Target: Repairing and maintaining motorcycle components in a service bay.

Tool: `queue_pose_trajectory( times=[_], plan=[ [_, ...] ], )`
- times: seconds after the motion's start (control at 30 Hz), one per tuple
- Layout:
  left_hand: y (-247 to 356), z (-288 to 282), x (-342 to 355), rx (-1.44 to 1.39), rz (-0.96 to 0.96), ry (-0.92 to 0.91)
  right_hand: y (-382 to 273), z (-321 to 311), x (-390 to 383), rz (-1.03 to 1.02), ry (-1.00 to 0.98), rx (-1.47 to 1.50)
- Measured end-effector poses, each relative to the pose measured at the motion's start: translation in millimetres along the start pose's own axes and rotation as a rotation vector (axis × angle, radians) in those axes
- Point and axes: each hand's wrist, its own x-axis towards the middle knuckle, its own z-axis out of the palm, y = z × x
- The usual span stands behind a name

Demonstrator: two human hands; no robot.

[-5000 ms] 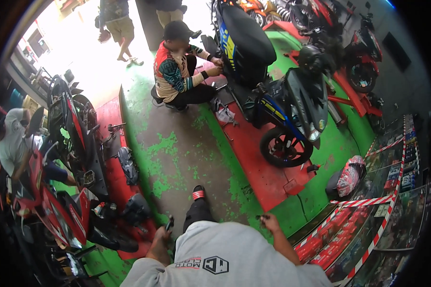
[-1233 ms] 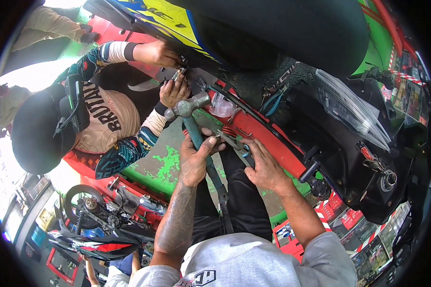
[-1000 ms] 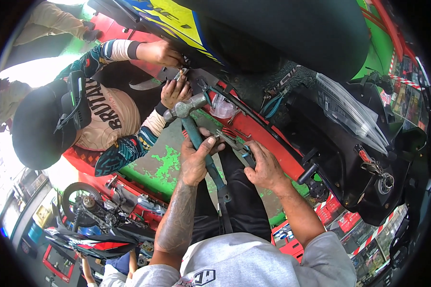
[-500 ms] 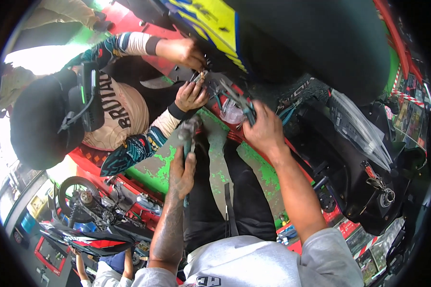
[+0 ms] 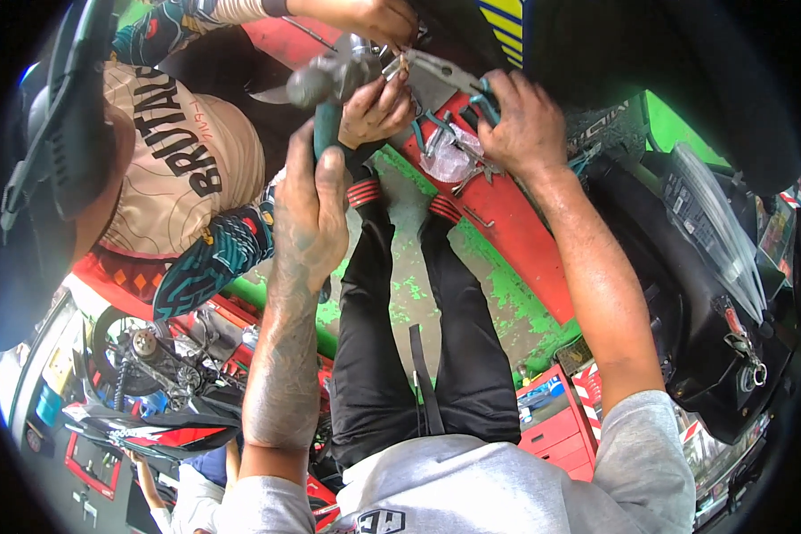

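My left hand (image 5: 322,200) is wrapped round the teal handle of a hammer (image 5: 327,132), whose steel head is raised beside the co-worker's lower hand (image 5: 374,116). My right hand (image 5: 525,125) grips long-nose pliers (image 5: 447,73) by the teal handles; their tips are at a small metal part (image 5: 400,66) between the co-worker's fingers, and whether they clamp it I cannot tell. The co-worker's other hand (image 5: 378,20) is just above, against the dark motorcycle body. Below the pliers, a clear plastic bag (image 5: 448,153) and several tools (image 5: 432,118) lie on the red lift platform (image 5: 529,262).
A crouching co-worker (image 5: 169,169) fills my left side. The motorcycle's black bodywork (image 5: 685,258) runs along my right. A second motorcycle (image 5: 151,418) stands at lower left, with another person (image 5: 205,485) by it. A red tool cabinet (image 5: 552,427) is at lower right.
Over five seconds I have come up beside the crouching co-worker. In the last second my hands separated, the hammer rose forward, and the pliers moved up to the co-worker's fingers.
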Motion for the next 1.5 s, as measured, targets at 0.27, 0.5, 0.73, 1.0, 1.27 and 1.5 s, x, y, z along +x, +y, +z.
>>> queue_pose_trajectory(
  times=[0.27, 0.5, 0.73, 1.0, 1.27, 1.5],
  plan=[
    [6, 7, 17, 0.166, 0.175, -0.049, 5, 12, 2, -0.037, 0.100, -0.053],
    [-8, 6, 31, 0.126, 0.294, -0.100, -7, 1, 3, -0.050, 0.104, -0.155],
    [4, 11, 35, -0.111, 0.252, -0.154, -24, 13, -8, 0.098, 0.151, -0.110],
    [7, -5, 53, 0.246, 0.296, -0.156, -93, 29, -22, 0.555, 0.155, 0.031],
    [8, -6, 52, 0.144, 0.284, -0.258, -125, 35, -26, 0.689, 0.178, -0.002],
    [-10, -25, 49, 0.115, 0.275, -0.231, -133, 32, -27, 0.719, 0.097, 0.294]
  ],
)
